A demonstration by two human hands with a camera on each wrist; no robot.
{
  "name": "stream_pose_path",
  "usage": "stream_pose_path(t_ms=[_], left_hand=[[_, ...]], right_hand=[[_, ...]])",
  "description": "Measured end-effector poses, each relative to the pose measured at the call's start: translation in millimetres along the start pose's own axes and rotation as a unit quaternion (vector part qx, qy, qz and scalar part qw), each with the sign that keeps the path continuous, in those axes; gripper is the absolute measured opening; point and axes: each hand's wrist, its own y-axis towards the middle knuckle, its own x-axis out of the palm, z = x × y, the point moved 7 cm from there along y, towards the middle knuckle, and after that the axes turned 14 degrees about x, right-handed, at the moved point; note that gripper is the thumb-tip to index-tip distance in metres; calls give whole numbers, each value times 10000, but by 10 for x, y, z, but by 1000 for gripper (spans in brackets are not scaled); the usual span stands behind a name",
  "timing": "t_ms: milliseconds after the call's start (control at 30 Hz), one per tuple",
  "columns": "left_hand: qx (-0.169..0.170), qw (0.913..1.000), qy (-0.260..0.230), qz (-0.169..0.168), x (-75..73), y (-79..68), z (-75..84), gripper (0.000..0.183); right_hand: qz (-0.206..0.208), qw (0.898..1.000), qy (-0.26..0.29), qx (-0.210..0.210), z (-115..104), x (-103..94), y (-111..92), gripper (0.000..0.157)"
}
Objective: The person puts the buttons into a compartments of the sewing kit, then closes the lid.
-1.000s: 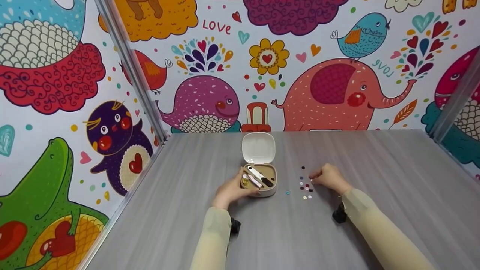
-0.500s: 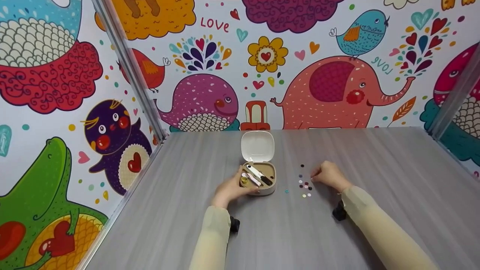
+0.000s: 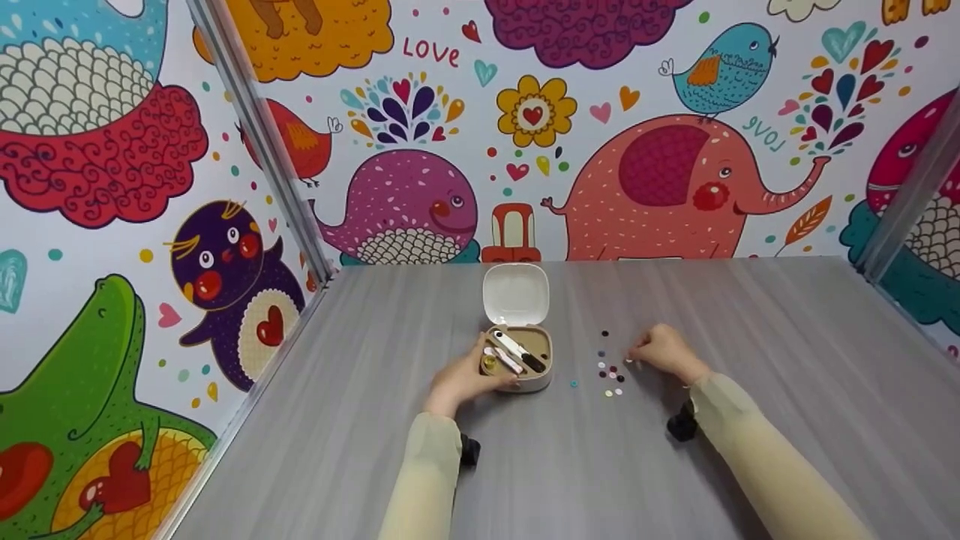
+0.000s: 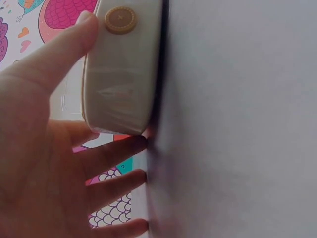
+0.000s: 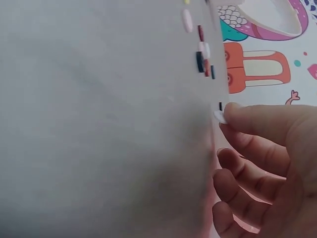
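My left hand point(image 3: 459, 384) grips a small cream box point(image 3: 534, 385) from its left side, thumb along the front wall and fingers round the far side. A brown button-shaped clasp point(image 4: 120, 20) shows beside the thumb in the left wrist view. Inside the open box lie a slim white tool with a black end point(image 3: 520, 351), a pink-and-white piece point(image 3: 507, 361) and a small yellow round item point(image 3: 490, 361). To the right, my right hand point(image 3: 667, 352) pinches a white button point(image 5: 219, 117) between thumb and index finger, close to the tabletop; its other fingers are loosely curled.
Several small buttons point(image 3: 613, 375) in dark red, black, white and pink lie between the box and my right hand. A turquoise button point(image 3: 574, 383) sits nearer the box. The white lid point(image 3: 516, 294) stands raised behind. Patterned walls border the grey table point(image 3: 570, 465).
My right hand has drawn slightly right, away from the loose buttons, still pinching the white button. My left hand and the box stay in place.
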Motion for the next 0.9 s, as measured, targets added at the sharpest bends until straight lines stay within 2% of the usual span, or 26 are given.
stream_pose_path(t_ms=[167,367,467,600,700,900], left_hand=[[-49,10000,-42,-27,4,-5,-10,110],[5,9999,-137,-37,-2,-7,2,110],[63,9999,-139,-61,-8,-16,9,109],[51,9999,-130,-85,-3,-24,-5,109],[27,9998,-161,-70,1,-21,-11,109],[21,9999,-148,-45,-5,-7,0,110]], right_hand=[[-47,9995,281,104,-33,-56,-1,32],[-111,9988,459,116,-97,-137,5,20],[-210,9975,635,241,-115,-160,7,20],[-160,9971,724,195,-160,-199,7,24],[-46,9979,648,70,-191,-235,1,27],[-28,9982,592,131,-204,-261,15,24]])
